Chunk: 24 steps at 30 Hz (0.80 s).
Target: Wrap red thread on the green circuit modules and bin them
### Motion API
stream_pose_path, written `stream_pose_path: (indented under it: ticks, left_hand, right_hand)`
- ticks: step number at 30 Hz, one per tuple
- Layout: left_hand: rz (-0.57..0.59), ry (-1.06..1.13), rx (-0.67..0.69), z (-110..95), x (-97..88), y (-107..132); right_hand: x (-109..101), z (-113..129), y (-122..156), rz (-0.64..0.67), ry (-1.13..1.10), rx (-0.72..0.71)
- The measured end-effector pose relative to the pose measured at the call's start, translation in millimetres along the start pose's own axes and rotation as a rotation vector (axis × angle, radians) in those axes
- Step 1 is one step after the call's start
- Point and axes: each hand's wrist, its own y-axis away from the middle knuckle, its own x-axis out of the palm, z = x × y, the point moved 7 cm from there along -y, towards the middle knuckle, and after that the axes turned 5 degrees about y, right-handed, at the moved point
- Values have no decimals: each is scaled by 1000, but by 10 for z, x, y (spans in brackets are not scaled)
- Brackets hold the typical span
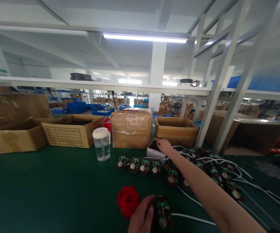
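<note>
My left hand (142,216) is at the bottom centre, fingers wrapped round a small black assembly with a green circuit board (162,215); a white wire (193,218) trails from it to the right. My right hand (164,145) reaches far forward into a small open box (152,149) on the green table; its fingers dip inside and are hidden. A row of similar green-board assemblies (140,164) stands between the two hands. More of them with white wires (217,174) lie to the right of my forearm.
A red bundle (128,200) lies by my left hand. A clear water jug with a white lid (101,144) stands left of the row. Cardboard boxes (131,128) line the table's far edge. A metal frame post (215,97) rises at right.
</note>
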Motion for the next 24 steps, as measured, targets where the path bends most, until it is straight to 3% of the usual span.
stream_pose_path:
  ticks: [9, 18, 21, 24]
  left_hand:
    - [84, 25, -54, -228, -19, 63]
    - [91, -19, -75, -209, 7, 77]
    - [89, -4, -52, -208, 17, 71]
    - [77, 9, -9, -217, 21, 56]
  right_hand:
    - [-146, -244, 247, -10, -198, 112]
    - [-299, -78, 429, -42, -610, 147]
    - [-325, 3, 738, -96, -811, 132]
    - [-326, 77, 1318, -155, -1013, 71]
